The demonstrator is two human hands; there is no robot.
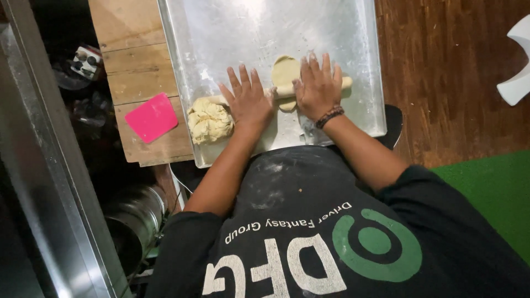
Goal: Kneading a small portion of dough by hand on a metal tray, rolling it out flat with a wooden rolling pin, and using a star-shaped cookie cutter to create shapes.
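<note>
A pale wooden rolling pin (282,90) lies across a large metal tray (232,33). My left hand (248,99) and my right hand (317,85) press flat on top of it, fingers spread. A flattened oval piece of dough (285,69) lies under the pin between my hands. A lumpy ball of dough (209,121) rests on the tray just left of my left hand. A dark bead bracelet (329,116) circles my right wrist.
A pink plastic scraper (152,117) lies on the wooden table (132,66) left of the tray. A steel pot (132,221) stands below the table. A white stool (516,66) is at the right on the wooden floor. A green mat (491,187) lies lower right.
</note>
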